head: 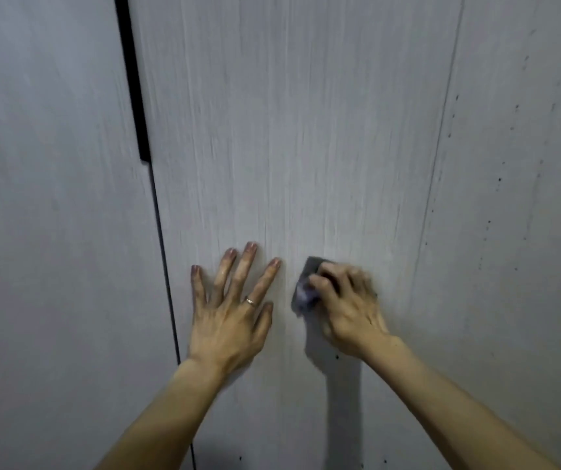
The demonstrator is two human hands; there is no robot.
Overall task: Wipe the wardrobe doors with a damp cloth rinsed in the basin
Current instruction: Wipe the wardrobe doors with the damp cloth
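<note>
Grey wood-grain wardrobe door (306, 147) fills our head view. Our right hand (350, 307) keeps a closed grip on the dark cloth (306, 286), pressed on the door. Our left hand (231, 307) lies flat beside it, fingers spread. Dark specks (499, 179) on the right panel suggest that wiping remains there.

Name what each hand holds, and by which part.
The right hand grips the grey cloth, fingers curled over its right part. The left hand holds nothing, flat on the wardrobe door.

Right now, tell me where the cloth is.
In the head view, low and just right of centre: the grey cloth is pressed to the wardrobe door under the right hand, beside the flat left hand.
</note>
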